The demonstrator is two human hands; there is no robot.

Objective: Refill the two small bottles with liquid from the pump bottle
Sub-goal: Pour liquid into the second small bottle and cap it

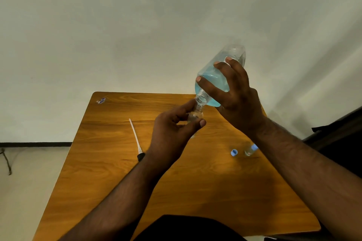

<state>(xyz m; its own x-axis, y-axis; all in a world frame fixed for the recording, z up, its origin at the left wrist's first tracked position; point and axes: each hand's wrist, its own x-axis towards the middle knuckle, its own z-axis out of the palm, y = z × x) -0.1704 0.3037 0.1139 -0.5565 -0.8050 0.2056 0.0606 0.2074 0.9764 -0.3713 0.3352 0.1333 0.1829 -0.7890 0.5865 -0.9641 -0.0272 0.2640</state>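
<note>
Right hand (238,96) gripped the large clear bottle (219,76), fingers spread and curled round its body, thumb side hidden behind it. Bottle was held above the table, tipped steeply, base up and away, open threaded neck pointing down toward the person. Blue liquid had pooled in the lower half near the neck; upper part was clear with droplets on the inside.

Left hand (172,131) held a small clear bottle (195,116) between curled fingers and thumb, roughly upright, lifted off the tabletop. Its mouth sat directly under the large bottle's neck; the two openings appeared to touch or nearly touch, exact contact not readable. How much liquid the small bottle held could not be made out.

On the wooden table (117,182), left of the left wrist, the pump head (140,156) lay flat, its dark cap partly hidden by the forearm and its long white dip tube (134,135) running away toward the far edge. To the right, just below the right forearm, a loose blue cap (234,152) lay on the tabletop, and just beside it the second small bottle (250,150), which was lying on its side with a blue cap on, partly covered by the arm. A small blue-and-white sticker (101,100) sat at the far left corner of the table. Pale wall beyond.
</note>
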